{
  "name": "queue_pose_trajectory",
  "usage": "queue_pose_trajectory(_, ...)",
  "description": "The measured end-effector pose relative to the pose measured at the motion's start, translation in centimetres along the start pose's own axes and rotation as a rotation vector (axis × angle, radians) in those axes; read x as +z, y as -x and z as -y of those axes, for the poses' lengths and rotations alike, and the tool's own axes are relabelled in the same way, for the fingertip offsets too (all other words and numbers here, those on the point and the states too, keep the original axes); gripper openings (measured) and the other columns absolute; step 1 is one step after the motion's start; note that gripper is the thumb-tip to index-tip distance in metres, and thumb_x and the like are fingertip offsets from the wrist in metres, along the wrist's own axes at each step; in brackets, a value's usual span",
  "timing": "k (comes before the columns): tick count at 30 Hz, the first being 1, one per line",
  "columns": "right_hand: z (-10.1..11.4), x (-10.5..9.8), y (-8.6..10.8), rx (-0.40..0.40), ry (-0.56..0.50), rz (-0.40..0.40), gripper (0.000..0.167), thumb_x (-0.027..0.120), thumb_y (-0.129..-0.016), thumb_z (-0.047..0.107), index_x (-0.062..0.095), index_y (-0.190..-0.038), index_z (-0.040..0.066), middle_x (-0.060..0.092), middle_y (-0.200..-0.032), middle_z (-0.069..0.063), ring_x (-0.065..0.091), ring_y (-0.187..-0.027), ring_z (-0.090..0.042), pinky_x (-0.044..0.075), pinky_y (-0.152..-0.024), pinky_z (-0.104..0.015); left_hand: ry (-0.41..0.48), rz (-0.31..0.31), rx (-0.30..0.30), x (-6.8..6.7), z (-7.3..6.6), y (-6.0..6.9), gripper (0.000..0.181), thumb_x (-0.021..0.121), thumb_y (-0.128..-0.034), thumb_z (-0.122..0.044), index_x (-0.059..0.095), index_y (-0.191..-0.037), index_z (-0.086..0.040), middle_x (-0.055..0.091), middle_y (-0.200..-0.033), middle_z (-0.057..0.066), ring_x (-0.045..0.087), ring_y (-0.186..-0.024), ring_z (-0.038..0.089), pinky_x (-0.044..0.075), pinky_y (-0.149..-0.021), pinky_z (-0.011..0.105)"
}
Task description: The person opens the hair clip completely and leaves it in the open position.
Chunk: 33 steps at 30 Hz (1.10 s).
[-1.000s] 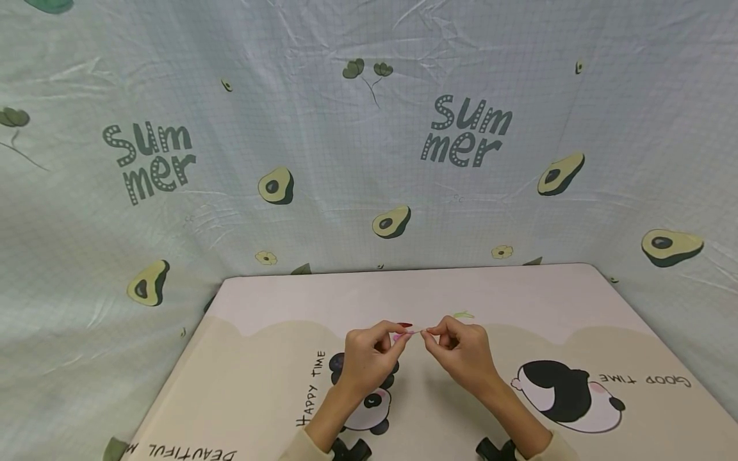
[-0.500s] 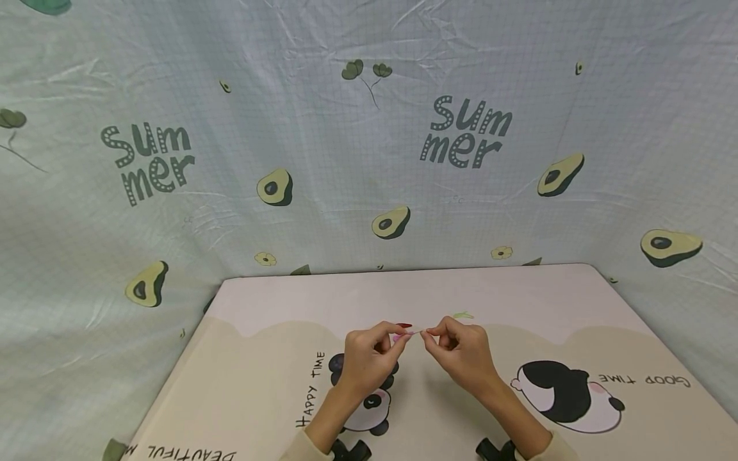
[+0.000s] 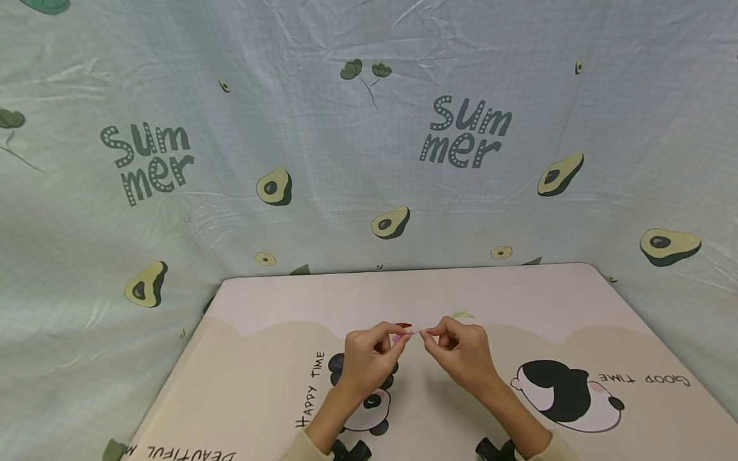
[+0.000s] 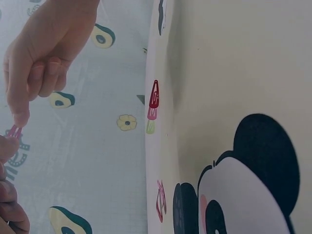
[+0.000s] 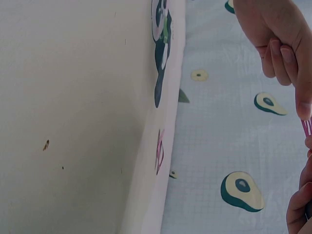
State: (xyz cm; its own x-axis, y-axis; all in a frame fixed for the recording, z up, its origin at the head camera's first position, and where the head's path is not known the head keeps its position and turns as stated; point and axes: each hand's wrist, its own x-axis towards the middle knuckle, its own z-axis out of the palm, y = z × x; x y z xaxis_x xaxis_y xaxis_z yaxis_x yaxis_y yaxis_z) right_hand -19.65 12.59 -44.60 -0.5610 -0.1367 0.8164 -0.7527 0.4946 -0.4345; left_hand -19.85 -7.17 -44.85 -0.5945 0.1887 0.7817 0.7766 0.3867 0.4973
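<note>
A small pink hair clip (image 3: 416, 332) is pinched between both hands, held above the table. My left hand (image 3: 369, 360) has thumb and forefinger on its left end, and my right hand (image 3: 466, 360) grips the right end the same way. Prongs of the pink clip (image 4: 14, 131) show in the left wrist view between the fingertips. Beyond the hands, something red (image 3: 405, 325) and something green (image 3: 464, 314) lie on the table. Red (image 4: 154, 95), pink (image 4: 152, 113) and green (image 4: 150, 127) clips also show in the left wrist view.
A pale table mat (image 3: 259, 358) carries panda and dog drawings. Pink and red clips (image 4: 161, 201) lie crossed on it. A curtain (image 3: 334, 141) printed with avocados hangs behind the table. Two black pieces (image 3: 352, 450) show at the wrists.
</note>
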Motion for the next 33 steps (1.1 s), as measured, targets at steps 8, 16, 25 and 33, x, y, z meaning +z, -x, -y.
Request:
queue_pose_trajectory(8,-0.14,0.03,0.08,-0.011,0.008,-0.005,0.029,0.086,-0.07,-0.007,0.066,-0.072,0.014,0.049,-0.05,0.012,0.036,-0.048,0.007,0.027,-0.047,-0.006,0.0,0.004,-0.004,0.02,0.02,0.04,0.01,0.083,-0.0823,-0.003,0.075,-0.087,-0.007,0.041,-0.049,-0.002,0.025,-0.051,-0.01,0.02,-0.049,0.006)
queue_pose_trajectory(16,-0.19,0.07,0.19,-0.018,0.011,-0.007,0.029,0.086,-0.069,-0.007,0.066,-0.072,0.014,0.05,-0.051,0.012,0.037,-0.048,0.007,0.028,-0.048,-0.006,-0.011,-0.018,0.022,0.19,0.33,0.24,0.012,0.085,-0.0804,-0.002,0.076,-0.088,-0.007,0.041,-0.048,-0.003,0.024,-0.05,-0.01,0.019,-0.048,0.007)
queue_pose_trajectory(25,0.05,0.12,0.24,-0.012,0.003,0.003,0.03,0.085,-0.068,-0.009,0.066,-0.07,0.013,0.049,-0.05,0.011,0.036,-0.048,0.009,0.028,-0.047,-0.006,0.0,-0.025,0.031,0.26,0.47,0.3,0.01,0.084,-0.0816,-0.002,0.077,-0.088,-0.007,0.04,-0.048,-0.003,0.023,-0.05,-0.01,0.019,-0.048,0.007)
queue_pose_trajectory(33,0.13,0.17,0.25,-0.011,-0.013,0.003,0.031,0.085,-0.068,-0.01,0.066,-0.071,0.014,0.05,-0.05,0.011,0.037,-0.048,0.008,0.029,-0.046,-0.006,0.016,-0.028,0.023,0.17,0.43,0.24,0.01,0.084,-0.0819,-0.002,0.078,-0.089,-0.007,0.04,-0.047,-0.003,0.024,-0.05,-0.011,0.02,-0.048,0.006)
